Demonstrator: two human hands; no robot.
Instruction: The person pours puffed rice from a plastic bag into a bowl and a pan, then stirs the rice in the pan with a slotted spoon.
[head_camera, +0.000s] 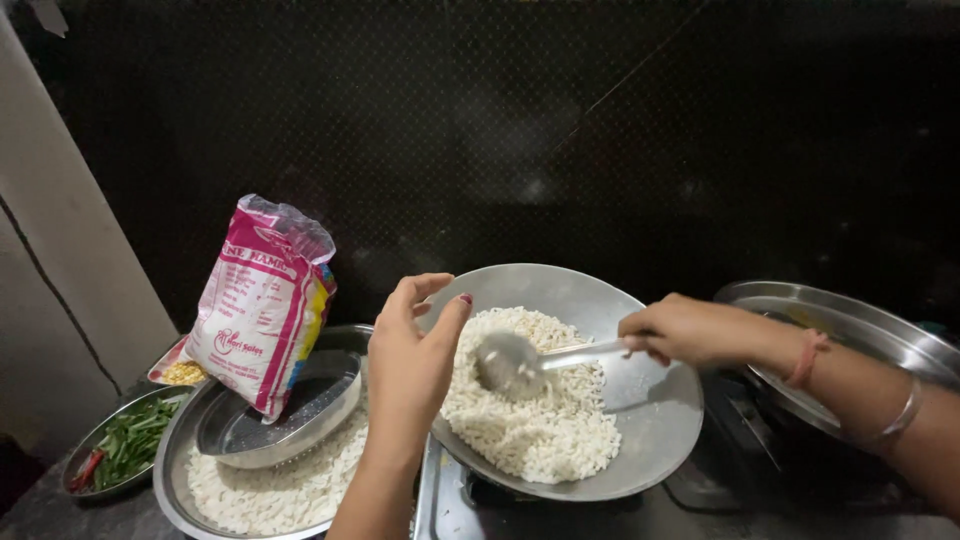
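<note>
Shiny metal wok (650, 420), ladle (520, 362); glossy plastic bag (262, 300).

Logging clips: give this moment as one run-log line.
left hand: on wok rim | right hand: holds ladle in puffed rice | bag: in sieve
</note>
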